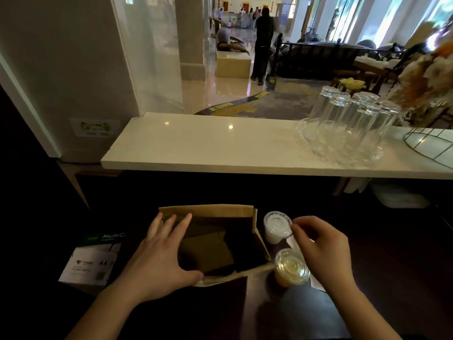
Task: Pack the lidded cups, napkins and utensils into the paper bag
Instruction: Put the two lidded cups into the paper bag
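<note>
The left hand (159, 256) lies spread wide on the paper bag (215, 244), keeping its mouth open. Both lidded cups (278, 228) stand just right of the bag, nearer the right hand (321, 246), whose fingers are half-curled beside the white cup and hold nothing.

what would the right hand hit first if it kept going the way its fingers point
Most likely the white cup: the right hand points left and slightly away, fingertips at its lid rim. Past it stands the bag. Whether the fingertips already touch is unclear.

upturned clear glasses (348, 121) are sitting on the white counter (196, 146), a4 paper ream (94, 261) lying down left.
</note>
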